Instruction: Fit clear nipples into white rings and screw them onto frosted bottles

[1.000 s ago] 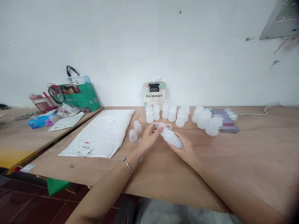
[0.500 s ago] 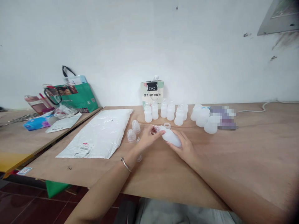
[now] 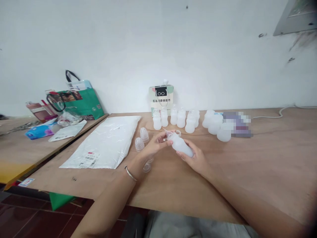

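Note:
A frosted white baby bottle is held tilted above the table, its top toward my left hand. My right hand is closed around its lower body. My left hand pinches the clear teat at the bottle's neck, fingers curled around it. A thin pale strip sticks out past the teat. Just behind the bottle shows a translucent ring. Clear domed caps stand left of my left hand, and a clear piece lies under my left wrist.
Several baby bottles with tops stand in a row at the back, before a paper bag. Bottles without visible tops stand to the right. A white mailing bag lies left. A green bag sits on the neighbouring table.
My left hand has turned slightly, and its fingers sit more openly around the teat, which shows more clearly. The bottle has shifted slightly right and down with my right hand still on it.

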Demonstrator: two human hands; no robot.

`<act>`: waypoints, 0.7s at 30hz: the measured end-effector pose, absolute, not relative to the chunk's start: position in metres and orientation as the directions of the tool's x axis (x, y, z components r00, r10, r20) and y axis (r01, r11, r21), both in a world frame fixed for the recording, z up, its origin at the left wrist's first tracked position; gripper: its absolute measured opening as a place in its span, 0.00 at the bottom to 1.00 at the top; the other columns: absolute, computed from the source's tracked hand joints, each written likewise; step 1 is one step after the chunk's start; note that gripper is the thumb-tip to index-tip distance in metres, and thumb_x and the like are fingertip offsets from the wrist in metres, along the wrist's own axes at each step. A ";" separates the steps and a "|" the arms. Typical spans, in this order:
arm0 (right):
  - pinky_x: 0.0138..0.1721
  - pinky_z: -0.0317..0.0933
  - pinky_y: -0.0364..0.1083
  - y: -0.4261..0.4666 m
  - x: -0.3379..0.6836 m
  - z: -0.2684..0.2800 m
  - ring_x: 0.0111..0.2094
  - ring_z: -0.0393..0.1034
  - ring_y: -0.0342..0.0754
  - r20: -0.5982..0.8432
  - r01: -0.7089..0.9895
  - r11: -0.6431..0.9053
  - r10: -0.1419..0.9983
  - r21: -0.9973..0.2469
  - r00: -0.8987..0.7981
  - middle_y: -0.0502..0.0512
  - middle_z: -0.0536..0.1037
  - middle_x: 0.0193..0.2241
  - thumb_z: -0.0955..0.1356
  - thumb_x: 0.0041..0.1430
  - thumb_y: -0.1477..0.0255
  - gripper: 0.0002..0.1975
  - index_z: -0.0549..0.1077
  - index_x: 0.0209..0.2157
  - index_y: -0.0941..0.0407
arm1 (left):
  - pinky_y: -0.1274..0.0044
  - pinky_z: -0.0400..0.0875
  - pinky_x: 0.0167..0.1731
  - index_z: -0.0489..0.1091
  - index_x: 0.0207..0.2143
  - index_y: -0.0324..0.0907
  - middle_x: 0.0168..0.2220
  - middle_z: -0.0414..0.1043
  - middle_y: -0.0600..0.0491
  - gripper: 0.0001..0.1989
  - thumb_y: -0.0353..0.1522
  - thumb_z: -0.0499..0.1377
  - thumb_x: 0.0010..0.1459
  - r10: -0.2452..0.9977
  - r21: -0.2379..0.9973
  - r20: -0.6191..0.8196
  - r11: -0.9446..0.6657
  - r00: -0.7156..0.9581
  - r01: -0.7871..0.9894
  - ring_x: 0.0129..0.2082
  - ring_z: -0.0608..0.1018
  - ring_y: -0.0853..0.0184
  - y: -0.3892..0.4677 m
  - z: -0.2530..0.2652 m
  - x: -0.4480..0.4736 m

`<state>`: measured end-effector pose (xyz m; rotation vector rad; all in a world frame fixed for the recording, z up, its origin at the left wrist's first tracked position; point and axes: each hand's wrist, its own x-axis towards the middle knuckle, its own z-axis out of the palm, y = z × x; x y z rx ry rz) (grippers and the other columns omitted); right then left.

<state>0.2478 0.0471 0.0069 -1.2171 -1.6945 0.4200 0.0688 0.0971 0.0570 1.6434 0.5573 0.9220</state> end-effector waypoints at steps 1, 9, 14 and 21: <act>0.39 0.64 0.48 0.047 0.247 0.008 0.39 0.69 0.50 0.487 0.507 0.431 0.873 -0.747 -0.026 0.55 0.74 0.41 0.65 0.52 0.61 0.21 0.65 0.47 0.54 | 0.70 0.62 0.49 0.64 0.50 0.45 0.51 0.66 0.48 0.24 0.38 0.60 0.50 0.757 0.959 0.276 -0.253 0.592 -0.124 0.52 0.67 0.60 0.096 0.058 0.069; 0.41 0.64 0.49 0.048 0.247 0.009 0.42 0.69 0.52 0.462 0.435 0.424 0.886 -0.794 -0.021 0.56 0.73 0.43 0.66 0.50 0.61 0.22 0.66 0.47 0.54 | 0.69 0.60 0.52 0.58 0.54 0.47 0.52 0.63 0.49 0.26 0.39 0.58 0.52 0.839 0.965 0.236 -0.260 0.489 -0.021 0.52 0.66 0.63 0.087 0.058 0.071; 0.40 0.64 0.50 0.045 0.250 0.010 0.41 0.69 0.52 0.478 0.402 0.439 0.878 -0.804 -0.002 0.56 0.74 0.42 0.66 0.50 0.61 0.22 0.66 0.47 0.54 | 0.70 0.61 0.50 0.60 0.52 0.47 0.52 0.63 0.48 0.25 0.36 0.60 0.51 0.848 0.963 0.266 -0.260 0.459 -0.076 0.52 0.65 0.63 0.096 0.054 0.070; 0.39 0.64 0.47 0.043 0.251 0.011 0.40 0.69 0.51 0.491 0.405 0.451 0.871 -0.795 -0.008 0.56 0.74 0.42 0.66 0.50 0.61 0.22 0.66 0.46 0.55 | 0.72 0.64 0.45 0.62 0.49 0.48 0.52 0.64 0.49 0.20 0.38 0.57 0.53 0.901 0.983 0.182 -0.153 0.394 -0.106 0.51 0.68 0.63 0.108 0.046 0.067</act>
